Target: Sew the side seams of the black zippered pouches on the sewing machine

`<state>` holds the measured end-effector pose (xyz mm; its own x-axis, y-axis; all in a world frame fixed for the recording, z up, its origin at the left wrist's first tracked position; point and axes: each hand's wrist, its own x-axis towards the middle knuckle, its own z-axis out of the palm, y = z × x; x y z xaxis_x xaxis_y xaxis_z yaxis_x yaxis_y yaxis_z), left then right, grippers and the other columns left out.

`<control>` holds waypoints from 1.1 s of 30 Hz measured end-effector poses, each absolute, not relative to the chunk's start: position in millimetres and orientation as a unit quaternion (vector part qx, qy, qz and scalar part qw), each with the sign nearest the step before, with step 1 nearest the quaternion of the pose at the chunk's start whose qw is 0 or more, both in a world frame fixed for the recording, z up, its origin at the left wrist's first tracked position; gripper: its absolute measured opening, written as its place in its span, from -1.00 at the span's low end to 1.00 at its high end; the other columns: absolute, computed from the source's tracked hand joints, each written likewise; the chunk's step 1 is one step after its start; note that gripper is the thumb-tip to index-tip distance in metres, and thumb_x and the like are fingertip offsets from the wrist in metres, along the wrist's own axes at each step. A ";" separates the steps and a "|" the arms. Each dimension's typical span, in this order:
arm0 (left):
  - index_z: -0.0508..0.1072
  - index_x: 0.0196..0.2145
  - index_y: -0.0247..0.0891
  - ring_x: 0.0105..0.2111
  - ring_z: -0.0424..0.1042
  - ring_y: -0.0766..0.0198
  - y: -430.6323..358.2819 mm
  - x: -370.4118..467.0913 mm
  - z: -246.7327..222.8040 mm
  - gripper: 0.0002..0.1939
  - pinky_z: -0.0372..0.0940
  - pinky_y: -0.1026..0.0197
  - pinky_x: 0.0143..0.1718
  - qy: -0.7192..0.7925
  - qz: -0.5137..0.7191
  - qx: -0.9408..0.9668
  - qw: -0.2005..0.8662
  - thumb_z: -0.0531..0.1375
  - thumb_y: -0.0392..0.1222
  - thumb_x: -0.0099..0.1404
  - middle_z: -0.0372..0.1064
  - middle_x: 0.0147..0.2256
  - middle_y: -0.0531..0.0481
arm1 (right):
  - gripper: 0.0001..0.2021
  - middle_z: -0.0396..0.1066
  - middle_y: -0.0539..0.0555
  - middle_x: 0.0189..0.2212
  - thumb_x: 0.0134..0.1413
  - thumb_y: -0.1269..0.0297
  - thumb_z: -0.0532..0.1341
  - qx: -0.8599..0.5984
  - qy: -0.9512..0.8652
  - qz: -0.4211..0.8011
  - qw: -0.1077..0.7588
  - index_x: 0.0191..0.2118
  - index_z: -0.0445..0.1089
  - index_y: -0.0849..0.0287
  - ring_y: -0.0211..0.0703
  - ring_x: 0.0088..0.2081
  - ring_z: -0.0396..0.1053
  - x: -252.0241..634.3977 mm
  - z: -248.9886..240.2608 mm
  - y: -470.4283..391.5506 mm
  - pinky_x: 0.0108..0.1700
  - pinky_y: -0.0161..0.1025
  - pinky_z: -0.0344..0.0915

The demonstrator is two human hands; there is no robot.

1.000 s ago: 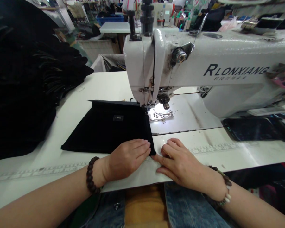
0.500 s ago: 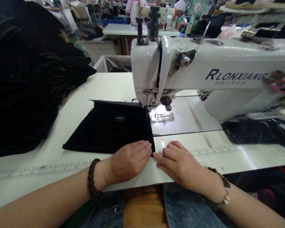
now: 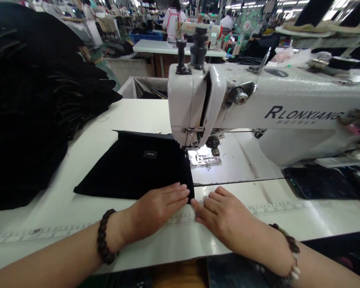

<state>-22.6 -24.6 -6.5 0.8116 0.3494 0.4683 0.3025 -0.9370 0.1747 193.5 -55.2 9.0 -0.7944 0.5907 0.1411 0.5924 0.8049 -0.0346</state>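
Observation:
A black fabric piece [image 3: 129, 176], folded along its far edge and bearing a small dark label [image 3: 150, 154], lies flat with its far right side at the sewing machine's needle area [image 3: 187, 152]. My left hand [image 3: 156, 208] rests palm down over its near right corner, fingers stretched out side by side. Just right of that corner is my right hand [image 3: 222, 214]. Its index fingertip touches the fabric's edge, the thumb is apart below it, and the other fingers are bent. Between the thumb and index finger no fabric shows.
The white sewing machine [image 3: 258, 104] spans the right side. A big heap of black fabric [image 3: 27, 108] stands on the left. A printed ruler strip [image 3: 180, 221] runs along the white tabletop [image 3: 144, 110]. A phone [image 3: 318, 183] lies at right. Behind are another machine [image 3: 198, 30] and a person [image 3: 171, 24].
The view has tilted upward, so the machine and table sit lower in the picture. My hands stay at the same corner, and the fabric looks almost unmoved against the machine.

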 end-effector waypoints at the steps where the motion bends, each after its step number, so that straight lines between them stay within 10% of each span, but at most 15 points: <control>1: 0.38 -0.18 -0.50 -0.06 0.34 0.18 -21.1 -23.0 -8.4 -0.75 0.27 0.14 0.00 0.172 0.257 0.950 0.048 -0.06 -0.42 0.31 0.40 -0.14 -0.20 | -0.74 0.33 0.04 -0.50 0.19 0.29 0.04 -0.314 -0.947 -0.016 0.070 -0.09 0.29 0.34 -0.17 -0.45 0.21 192.5 8.9 -51.3 -0.34 -0.17 -0.03; 33: 0.41 -0.20 -0.35 -0.09 0.35 0.34 69.8 -22.6 -10.3 -0.77 0.19 0.33 0.02 0.259 0.127 0.957 -0.014 0.00 -0.44 0.29 0.41 -0.14 -0.02 | -0.74 0.27 -0.01 -0.62 0.21 0.27 -0.01 -0.356 -0.927 -0.055 0.108 -0.24 0.36 0.29 -0.22 -0.56 0.16 179.1 -5.0 5.3 -0.43 -0.21 -0.03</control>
